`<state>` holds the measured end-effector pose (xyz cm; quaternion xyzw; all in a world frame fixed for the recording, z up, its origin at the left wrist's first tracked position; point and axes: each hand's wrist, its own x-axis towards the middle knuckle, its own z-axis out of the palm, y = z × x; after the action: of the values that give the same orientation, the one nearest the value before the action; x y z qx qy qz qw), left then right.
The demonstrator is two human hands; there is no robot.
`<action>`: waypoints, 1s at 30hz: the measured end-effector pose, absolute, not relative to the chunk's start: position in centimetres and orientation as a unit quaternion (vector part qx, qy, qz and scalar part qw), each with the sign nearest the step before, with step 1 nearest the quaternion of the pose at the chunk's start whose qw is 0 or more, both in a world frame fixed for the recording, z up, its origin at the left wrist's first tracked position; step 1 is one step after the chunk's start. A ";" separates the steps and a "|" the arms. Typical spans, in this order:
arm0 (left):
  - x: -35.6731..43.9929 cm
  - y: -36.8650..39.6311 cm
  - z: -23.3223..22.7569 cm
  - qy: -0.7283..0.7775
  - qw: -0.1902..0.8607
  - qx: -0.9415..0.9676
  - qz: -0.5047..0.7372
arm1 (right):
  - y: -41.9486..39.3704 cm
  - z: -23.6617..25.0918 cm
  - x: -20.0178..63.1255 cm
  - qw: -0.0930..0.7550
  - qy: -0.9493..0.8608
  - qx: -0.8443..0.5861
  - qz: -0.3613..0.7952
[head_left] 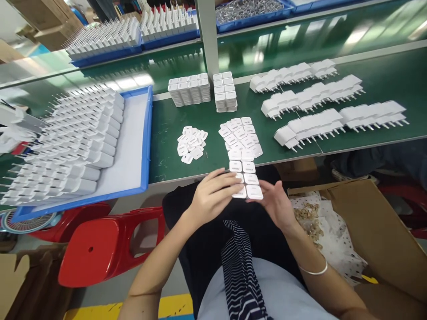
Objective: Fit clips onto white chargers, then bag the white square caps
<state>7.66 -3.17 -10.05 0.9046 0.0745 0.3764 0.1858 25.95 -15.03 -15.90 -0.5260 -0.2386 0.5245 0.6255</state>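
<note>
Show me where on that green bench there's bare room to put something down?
Bare green bench lies between the blue tray and the loose pile of white covers. Another strip runs between the cover stacks and that pile. The right side is crowded with rows of white plug adapters.

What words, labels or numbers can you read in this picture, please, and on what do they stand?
No text can be read.
White square covers on the green table: faint grey marks, too small to read.
Covers between the left hand and right hand: marks too blurred to read.
White chargers in rows: no print visible.
Blue tray: no label visible.
Cardboard box: no print visible.
</note>
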 end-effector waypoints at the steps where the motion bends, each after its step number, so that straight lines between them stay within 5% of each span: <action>1: 7.3 -4.0 -10.2 0.074 0.189 0.906 0.372 | -14.5 -14.7 25.1 0.607 -0.221 -0.472 0.599; 7: 5.7 -6.9 -10.1 0.051 0.265 0.916 0.298 | -12.1 -13.1 24.3 0.548 -0.207 -0.466 0.663; 13: 6.4 -5.9 -8.8 0.220 0.221 0.904 0.292 | -12.4 -12.4 23.0 0.486 -0.304 -0.478 0.665; 21: 5.8 -5.1 -7.9 0.258 0.465 0.832 0.155 | -12.3 -10.3 22.7 0.402 -0.469 -0.409 0.672; 30: 4.2 -4.4 -6.1 0.289 0.336 0.859 0.254 | -13.1 -9.0 22.4 0.390 -0.351 -0.377 0.763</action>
<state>4.18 -4.40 -6.13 0.8594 0.2890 0.2544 0.3364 22.38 -13.08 -8.98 -0.3773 -0.3508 0.7634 0.3896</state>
